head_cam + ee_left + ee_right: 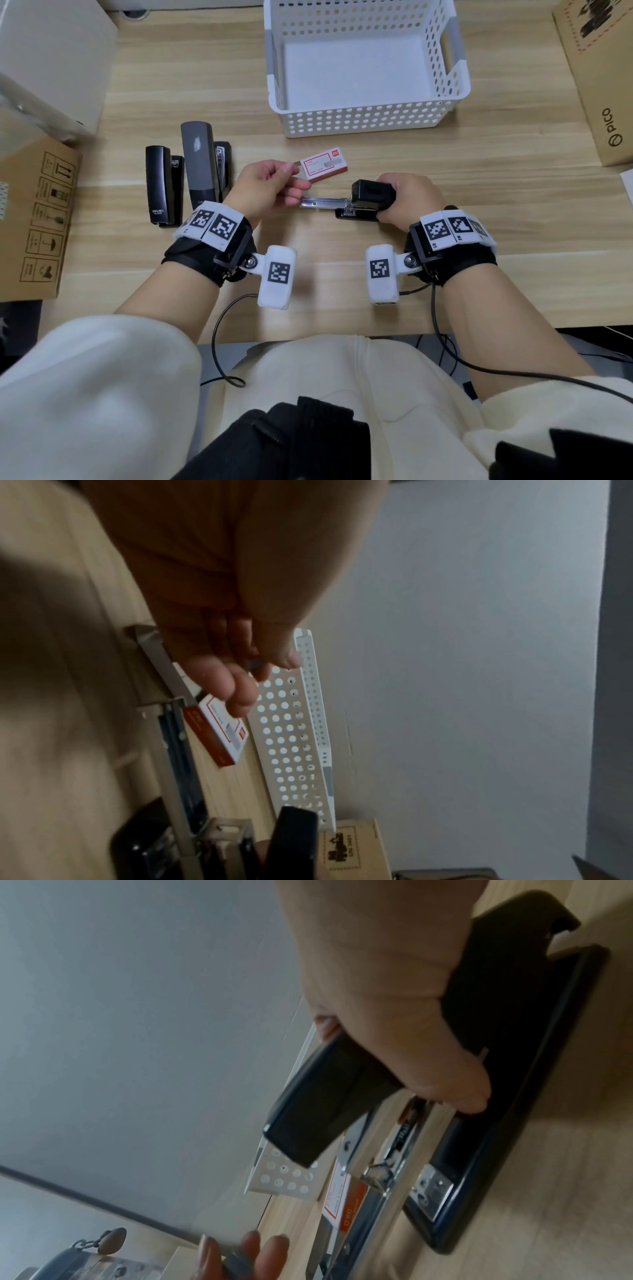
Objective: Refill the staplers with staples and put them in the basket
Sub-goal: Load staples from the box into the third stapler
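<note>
Left hand point(270, 185) pinches a staple strip point(297, 167) beside the staple box point(324, 163); right hand point(404, 198) grips the opened stapler point(363, 202) on the table point(342, 274), near side of empty basket point(366, 118). Loading step; next needs strip aligned into exposed magazine point(322, 202).

Wooden desk point(342, 284), cardboard box point(34, 219) at left — shipping symbols printed, PICO box point(603, 102) at right

Black plastic stapler point(368, 202) lies hinged open, metal staple rail point(322, 202) pointing to nine o'clock; white perforated plastic basket point(366, 118) at twelve.
</note>
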The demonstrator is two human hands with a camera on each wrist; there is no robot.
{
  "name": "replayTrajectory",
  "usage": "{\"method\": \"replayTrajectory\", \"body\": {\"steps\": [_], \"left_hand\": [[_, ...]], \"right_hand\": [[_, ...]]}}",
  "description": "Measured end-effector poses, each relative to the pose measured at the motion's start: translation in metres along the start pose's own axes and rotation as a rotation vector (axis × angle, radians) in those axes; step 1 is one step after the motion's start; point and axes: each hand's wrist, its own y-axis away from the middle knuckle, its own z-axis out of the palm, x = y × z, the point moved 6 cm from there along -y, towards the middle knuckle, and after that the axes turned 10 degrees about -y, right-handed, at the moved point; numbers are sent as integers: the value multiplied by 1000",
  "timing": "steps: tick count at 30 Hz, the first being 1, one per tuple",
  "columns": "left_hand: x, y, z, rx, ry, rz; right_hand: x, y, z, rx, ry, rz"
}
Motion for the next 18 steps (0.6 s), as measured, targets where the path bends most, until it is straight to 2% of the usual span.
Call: {"method": "replayTrajectory", "body": {"steps": [6,18], "left_hand": [[8,1,1,110,-292,170],[5,0,7,67,-112,87]], "right_hand": [[1,0,1,8,-4,9],[-2,1,-1,11,-11,-6]]}}
